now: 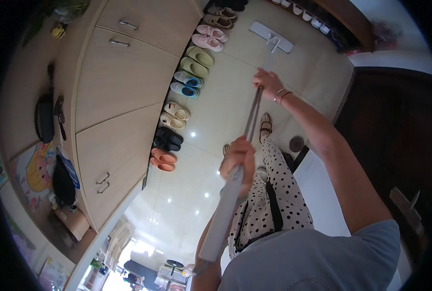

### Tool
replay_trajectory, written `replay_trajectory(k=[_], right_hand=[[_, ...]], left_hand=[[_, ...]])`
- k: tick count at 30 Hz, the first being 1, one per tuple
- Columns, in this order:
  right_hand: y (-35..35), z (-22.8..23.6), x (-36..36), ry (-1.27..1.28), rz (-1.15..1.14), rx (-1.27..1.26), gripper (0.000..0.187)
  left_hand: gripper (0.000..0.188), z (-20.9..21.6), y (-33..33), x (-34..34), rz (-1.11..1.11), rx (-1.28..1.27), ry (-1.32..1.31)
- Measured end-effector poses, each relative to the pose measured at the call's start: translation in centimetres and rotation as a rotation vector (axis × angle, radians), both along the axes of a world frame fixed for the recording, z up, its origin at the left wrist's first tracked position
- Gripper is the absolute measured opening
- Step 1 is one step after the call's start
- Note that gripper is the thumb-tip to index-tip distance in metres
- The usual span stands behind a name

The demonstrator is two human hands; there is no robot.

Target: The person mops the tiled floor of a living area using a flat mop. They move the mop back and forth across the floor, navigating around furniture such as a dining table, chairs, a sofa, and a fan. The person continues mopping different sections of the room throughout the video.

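Note:
I hold a flat mop by its long pole [253, 112], which slants from near my body out over the floor. My right hand [269, 83] is closed round the thin part of the pole, farther from me. Nearer, my left hand [239, 157] grips the pole just at the top of its thick grey-white grip [221, 213]; that hand is a little blurred. At the far end, the rectangular white mop head [284, 44] lies flat on the pale tiled floor [235, 77].
Several pairs of shoes, among them pink sneakers [210, 38], green clogs [194, 67] and orange slippers [163, 159], line the base of a beige cabinet [128, 72] on the left. A shoe rack [342, 19] stands far right, near a dark door [390, 126]. A round doorstop-like disc [296, 143] is on the floor.

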State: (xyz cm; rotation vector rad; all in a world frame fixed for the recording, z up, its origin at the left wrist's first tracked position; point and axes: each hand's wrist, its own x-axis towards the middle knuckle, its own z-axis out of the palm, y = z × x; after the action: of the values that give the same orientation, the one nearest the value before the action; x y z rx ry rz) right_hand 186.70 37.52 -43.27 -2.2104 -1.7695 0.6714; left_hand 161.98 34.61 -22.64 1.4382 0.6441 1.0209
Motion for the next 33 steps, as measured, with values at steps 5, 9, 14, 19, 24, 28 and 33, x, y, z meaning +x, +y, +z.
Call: replay_trajectory(k=[5,9,14,19,24,28,33], right_hand=[[-3.1,0.4,-12.7,0.111,0.187,-0.035,0.004],[-6.3,3.7,-26.5,0.151,0.213,0.116,0.006],[-9.1,8.7,-40.4,0.336,0.332,-0.041,0.007],[-11.3,12.7,-48.7,0.501,0.485,-0.209,0.012],[-9.1,14.0,-48.3,0.414,0.519,-0.138,0.010],[-8.0,14.2,-43.4,0.443,0.461,-0.139,0.010],[-8.4,10.7,-33.8,0.291,0.250,-0.011,0.010]], left_hand=[[0.015,6.6,-3.7,-11.2,0.078,-0.095,0.266],[0.019,10.9,-7.1,-22.0,0.197,-0.103,0.294],[0.034,18.2,-10.3,-31.1,0.409,-0.159,0.510],[0.030,21.7,-13.5,-37.1,0.527,-0.133,0.618],[0.032,20.0,-10.6,-40.1,0.484,-0.026,0.505],[0.037,19.5,-7.8,-35.5,0.391,0.018,0.363],[0.023,14.3,-5.2,-28.7,0.313,-0.020,0.134]])
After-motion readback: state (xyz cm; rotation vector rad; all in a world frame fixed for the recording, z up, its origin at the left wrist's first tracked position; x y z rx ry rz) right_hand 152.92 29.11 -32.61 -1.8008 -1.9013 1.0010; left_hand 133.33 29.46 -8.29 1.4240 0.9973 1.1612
